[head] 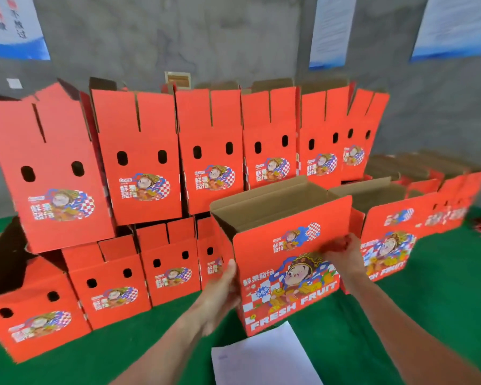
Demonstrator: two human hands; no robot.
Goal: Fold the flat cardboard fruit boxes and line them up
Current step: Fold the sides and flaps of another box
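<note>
Green felt-like cloth (428,315) covers the work table, which stands before a grey concrete wall (233,37) hung with white-and-blue posters (331,29). At centre, the open box (289,273) stands upright on the cloth: glossy red print outside with a cartoon figure and "FRESH FRUIT" lettering, plain brown corrugated board inside, top flaps raised. The left hand (220,290) grasps the box's near left corner, with the thumb on the front panel and the fingers hidden behind. The right hand (345,254) lies against the upper right edge of the front panel; its fingers are motion-blurred, so its grip cannot be told. A white paper sheet (261,357) lies just in front. Folded boxes (139,154) with oval holes and slotted flaps stand in two tiers behind and to the left; a further row (392,218) extends to the right.
</note>
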